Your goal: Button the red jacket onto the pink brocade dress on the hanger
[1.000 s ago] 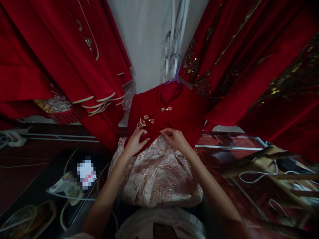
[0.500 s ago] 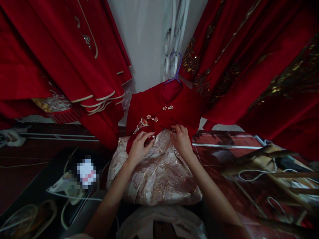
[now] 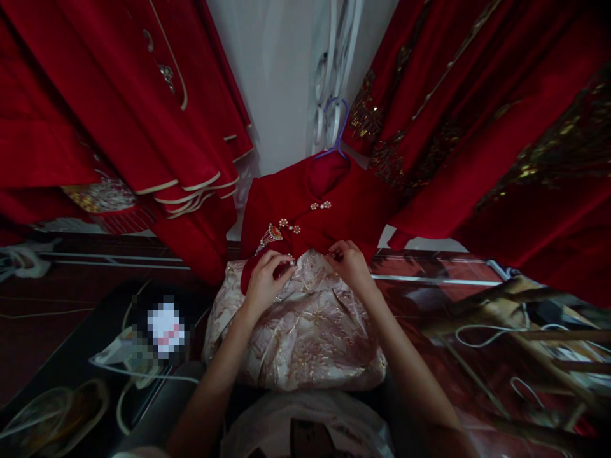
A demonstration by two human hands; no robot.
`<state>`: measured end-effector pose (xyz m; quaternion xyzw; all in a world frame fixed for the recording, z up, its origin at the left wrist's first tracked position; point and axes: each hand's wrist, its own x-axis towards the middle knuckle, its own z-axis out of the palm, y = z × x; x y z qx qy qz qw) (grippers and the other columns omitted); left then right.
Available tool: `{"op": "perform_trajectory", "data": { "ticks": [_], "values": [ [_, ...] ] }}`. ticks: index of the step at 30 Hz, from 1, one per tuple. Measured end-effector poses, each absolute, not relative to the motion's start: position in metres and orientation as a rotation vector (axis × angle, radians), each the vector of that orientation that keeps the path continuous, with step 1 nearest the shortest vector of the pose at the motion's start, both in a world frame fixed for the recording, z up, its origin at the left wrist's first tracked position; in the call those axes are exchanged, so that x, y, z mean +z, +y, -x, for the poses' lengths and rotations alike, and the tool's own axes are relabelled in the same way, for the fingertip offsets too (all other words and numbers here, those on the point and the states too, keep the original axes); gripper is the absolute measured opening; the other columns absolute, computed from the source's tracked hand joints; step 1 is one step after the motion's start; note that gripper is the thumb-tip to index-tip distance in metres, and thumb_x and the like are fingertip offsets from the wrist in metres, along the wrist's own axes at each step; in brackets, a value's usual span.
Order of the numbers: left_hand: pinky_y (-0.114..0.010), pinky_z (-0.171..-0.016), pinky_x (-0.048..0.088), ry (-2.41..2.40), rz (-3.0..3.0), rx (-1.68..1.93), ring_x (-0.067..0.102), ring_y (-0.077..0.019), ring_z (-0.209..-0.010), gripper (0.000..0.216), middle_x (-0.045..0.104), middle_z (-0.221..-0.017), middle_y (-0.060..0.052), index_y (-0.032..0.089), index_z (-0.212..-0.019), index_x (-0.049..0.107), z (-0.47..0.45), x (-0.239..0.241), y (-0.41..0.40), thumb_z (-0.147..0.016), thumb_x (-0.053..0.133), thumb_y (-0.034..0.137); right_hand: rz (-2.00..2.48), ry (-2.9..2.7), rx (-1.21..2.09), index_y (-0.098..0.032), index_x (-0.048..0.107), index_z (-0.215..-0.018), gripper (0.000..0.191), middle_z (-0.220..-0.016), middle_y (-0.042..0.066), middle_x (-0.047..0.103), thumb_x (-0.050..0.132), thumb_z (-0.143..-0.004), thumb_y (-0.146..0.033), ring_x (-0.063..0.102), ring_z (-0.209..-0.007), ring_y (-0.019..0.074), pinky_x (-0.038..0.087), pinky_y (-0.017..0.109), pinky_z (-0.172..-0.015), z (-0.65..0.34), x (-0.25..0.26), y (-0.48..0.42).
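Together we pinch the hanging red jacket at its lower front, left hand and right hand fingers clamped on either edge, seemingly drawing them closed above the brocade skirt.

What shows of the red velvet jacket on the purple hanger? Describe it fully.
The red velvet jacket hangs from a thin purple hanger, collar up, front facing the camera. Pearl-and-gold clasps run diagonally across its chest. Its lower edge lies over pale pink-and-gold brocade fabric, where the left hand and right hand pinch it.
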<state>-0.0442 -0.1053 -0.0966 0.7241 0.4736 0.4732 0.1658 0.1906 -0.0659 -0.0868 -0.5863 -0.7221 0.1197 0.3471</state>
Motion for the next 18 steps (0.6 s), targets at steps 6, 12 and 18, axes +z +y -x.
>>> {"op": "perform_trajectory", "data": {
  "ticks": [6, 12, 18],
  "values": [
    [-0.028, -0.08, 0.05, 1.407, -1.938, 1.378, 0.065, -0.0153, -0.082, 0.007, 0.071, -0.088, -0.001, 0.023, -0.088, 0.067, 0.043, -0.094, -0.106, -0.083, 0.064, 0.027, 1.326, -1.659, 1.034, -0.019, 0.067, -0.079, 0.025, -0.07, 0.002, 0.067, 0.077, -0.067, -0.038, 0.059, -0.059, 0.013, 0.046, 0.025, -0.054, -0.184, -0.053, -0.083],
    [-0.028, -0.078, 0.053, 1.402, -1.846, 1.336, 0.068, -0.0158, -0.079, 0.011, 0.071, -0.085, -0.001, 0.021, -0.089, 0.067, 0.045, -0.1, -0.103, -0.078, 0.066, 0.022, 1.142, -1.43, 1.308, -0.018, 0.067, -0.083, 0.033, -0.073, 0.003, 0.07, 0.077, -0.065, -0.043, 0.063, -0.061, 0.0138, 0.053, 0.026, -0.055, -0.132, -0.087, -0.088],
    [-0.029, -0.082, 0.054, 1.368, -1.786, 1.317, 0.068, -0.0162, -0.084, 0.015, 0.072, -0.089, -0.003, 0.02, -0.092, 0.067, 0.046, -0.104, -0.1, -0.08, 0.065, 0.028, 1.187, -1.41, 0.97, -0.02, 0.068, -0.093, 0.025, -0.081, 0.004, 0.071, 0.068, -0.078, -0.039, 0.068, -0.072, 0.0164, 0.057, 0.027, -0.066, -0.111, -0.121, -0.083]
  ]
}}
